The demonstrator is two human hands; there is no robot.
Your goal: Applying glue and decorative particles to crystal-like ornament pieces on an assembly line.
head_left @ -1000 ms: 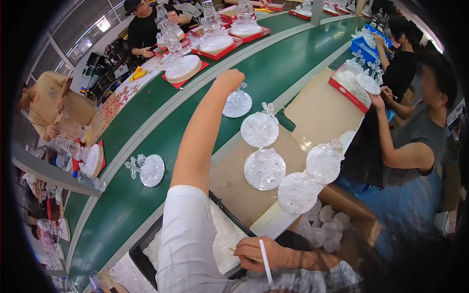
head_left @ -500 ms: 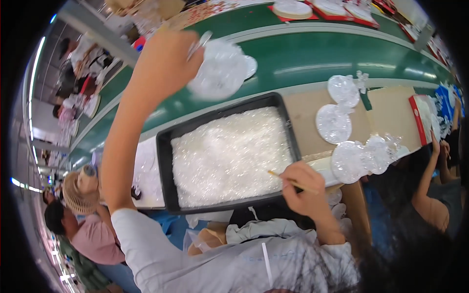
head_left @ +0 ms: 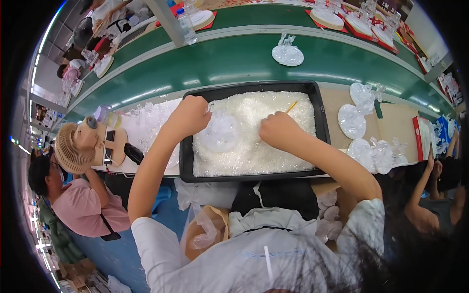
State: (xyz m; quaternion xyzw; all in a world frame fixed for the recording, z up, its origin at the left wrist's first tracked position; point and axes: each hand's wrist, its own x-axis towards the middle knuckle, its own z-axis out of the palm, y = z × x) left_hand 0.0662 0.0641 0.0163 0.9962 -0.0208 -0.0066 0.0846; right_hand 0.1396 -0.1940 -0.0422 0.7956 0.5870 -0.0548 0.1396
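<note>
Two bare hands work inside the black rectangular plastic tray (head_left: 184,156) of small clear crystal pieces, which sits on the worktop's near edge just before the green conveyor belt (head_left: 234,61). In the head view, the left hand (head_left: 188,117) is closed around the rim of a round clear glass disc (head_left: 220,134) lying on the pieces at the tray's left side; half a second earlier that hand was raised over the belt with the disc, so the disc has now come down into the tray. The right hand (head_left: 278,129) pinches a thin yellow stick (head_left: 291,106), its tip pointing toward the tray's far right corner. Finished clear glass ornaments (head_left: 364,122) lie on the worktop's right end.
</note>
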